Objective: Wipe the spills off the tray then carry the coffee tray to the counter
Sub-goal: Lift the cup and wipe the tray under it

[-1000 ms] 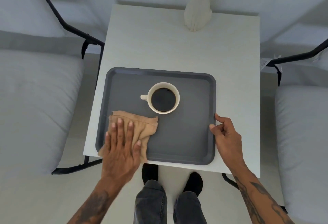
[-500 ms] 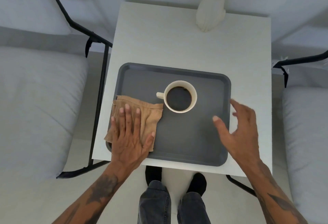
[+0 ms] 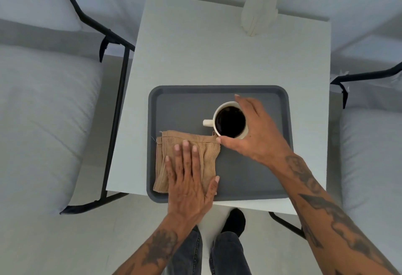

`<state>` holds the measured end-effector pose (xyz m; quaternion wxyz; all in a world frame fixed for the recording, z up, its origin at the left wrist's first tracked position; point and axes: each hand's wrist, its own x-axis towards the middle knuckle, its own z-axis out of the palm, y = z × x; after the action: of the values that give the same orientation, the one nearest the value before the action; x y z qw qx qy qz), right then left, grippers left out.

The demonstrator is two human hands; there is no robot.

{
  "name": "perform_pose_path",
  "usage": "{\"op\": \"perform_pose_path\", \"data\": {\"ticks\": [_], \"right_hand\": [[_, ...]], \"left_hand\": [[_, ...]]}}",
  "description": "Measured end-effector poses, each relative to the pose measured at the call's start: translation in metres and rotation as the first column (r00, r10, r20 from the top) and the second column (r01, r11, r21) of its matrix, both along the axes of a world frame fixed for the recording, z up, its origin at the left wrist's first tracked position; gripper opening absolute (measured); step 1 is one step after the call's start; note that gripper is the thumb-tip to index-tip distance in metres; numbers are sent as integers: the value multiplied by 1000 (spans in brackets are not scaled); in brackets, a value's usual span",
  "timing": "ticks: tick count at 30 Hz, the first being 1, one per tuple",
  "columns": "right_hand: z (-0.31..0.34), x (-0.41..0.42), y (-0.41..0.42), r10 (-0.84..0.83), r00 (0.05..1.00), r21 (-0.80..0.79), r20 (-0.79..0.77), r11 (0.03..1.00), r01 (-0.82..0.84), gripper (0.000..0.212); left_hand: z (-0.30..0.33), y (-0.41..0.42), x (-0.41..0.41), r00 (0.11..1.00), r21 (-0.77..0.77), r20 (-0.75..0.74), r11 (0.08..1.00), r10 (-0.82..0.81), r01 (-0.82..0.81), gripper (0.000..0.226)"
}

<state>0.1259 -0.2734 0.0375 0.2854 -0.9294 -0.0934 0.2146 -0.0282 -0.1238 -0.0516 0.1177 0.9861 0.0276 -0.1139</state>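
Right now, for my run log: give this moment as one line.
phase: wiping | left hand: flat on cloth | right hand: around coffee cup | tray: on table

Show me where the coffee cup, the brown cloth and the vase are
coffee cup (image 3: 208,122), head view, on its handle.
brown cloth (image 3: 174,139), head view, on its bare far edge.
vase (image 3: 258,11), head view, on its white body.
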Motion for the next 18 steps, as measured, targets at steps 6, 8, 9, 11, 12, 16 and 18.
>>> {"op": "perform_pose_path", "data": {"ticks": [6, 8, 9, 11, 12, 16, 18], "right_hand": [[0, 4, -2, 38, 999, -28, -9, 999, -38, 105], [6, 5, -2, 52, 999, -42, 14, 998, -51, 103], [11, 7, -3, 40, 999, -37, 28, 999, -39, 102], [24, 10, -10, -1, 998, -28, 67, 1000, 3, 100], [32, 13, -14, -16, 996, -39, 88, 999, 19, 98], [60, 21, -35, -45, 984, -108, 173, 992, 64, 100], [71, 21, -42, -53, 978, -128, 200, 989, 80, 100]], "left_hand": [[-4, 10, 1, 997, 4, -16, 997, -72, 72, 89], [-4, 18, 5, 993, -11, -14, 993, -116, 116, 85], [-4, 23, 8, 989, -19, -9, 989, -147, 147, 80], [-4, 34, 18, 982, -13, 2, 982, -190, 190, 72], [-4, 39, 24, 981, 7, 4, 981, -194, 194, 71], [1, 50, 40, 989, 143, -23, 979, -143, 145, 76], [3, 49, 42, 993, 149, -33, 981, -117, 120, 82]]}}
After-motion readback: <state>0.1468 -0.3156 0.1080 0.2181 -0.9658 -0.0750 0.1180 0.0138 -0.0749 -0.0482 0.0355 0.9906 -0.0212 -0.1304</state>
